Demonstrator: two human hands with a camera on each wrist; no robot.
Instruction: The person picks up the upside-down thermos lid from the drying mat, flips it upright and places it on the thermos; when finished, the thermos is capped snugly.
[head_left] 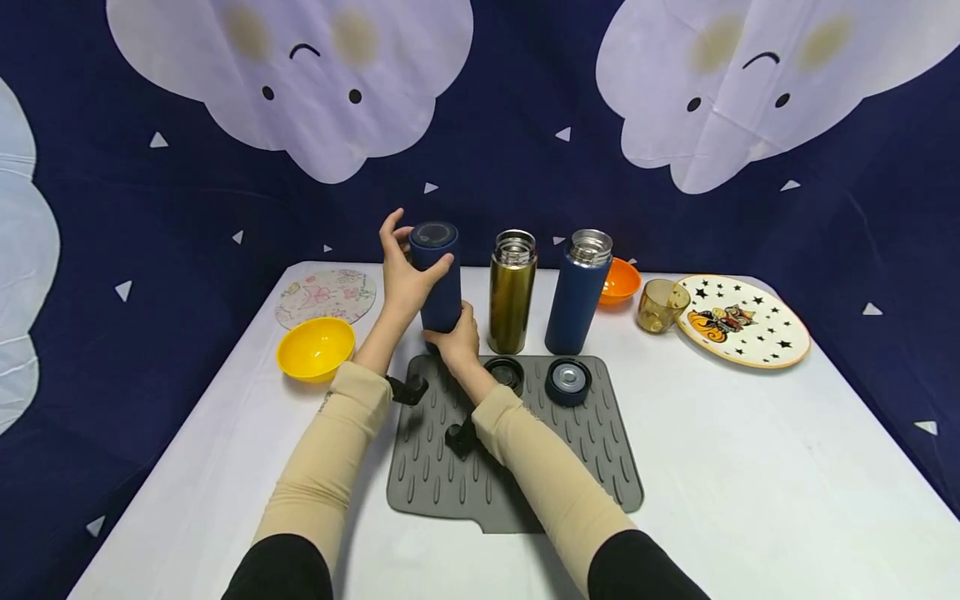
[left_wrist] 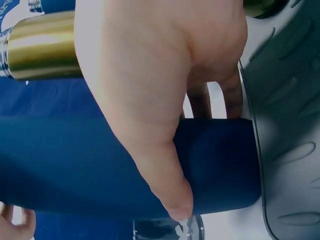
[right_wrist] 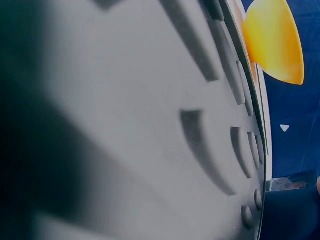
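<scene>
A dark blue bottle (head_left: 441,287) stands at the far left edge of the grey drying mat (head_left: 480,500), its round dark top facing up. My left hand (head_left: 405,279) holds it near the top, thumb across the front and some fingers raised beside it. Lower down, my right hand (head_left: 459,340) grips the base; in the left wrist view this right hand (left_wrist: 155,75) has its thumb over the dark blue side. A gold bottle (head_left: 510,308) and another blue bottle (head_left: 573,300) stand uncapped to the right. On the mat lie a black lid (head_left: 510,367) and a navy lid (head_left: 567,382).
At left are a yellow bowl (head_left: 317,348) and a round floral mat (head_left: 326,296). An orange bowl (head_left: 621,282), an amber glass (head_left: 660,307) and a star-patterned plate (head_left: 750,325) sit at right. Clear glass (left_wrist: 167,230) shows beyond the held bottle in the left wrist view.
</scene>
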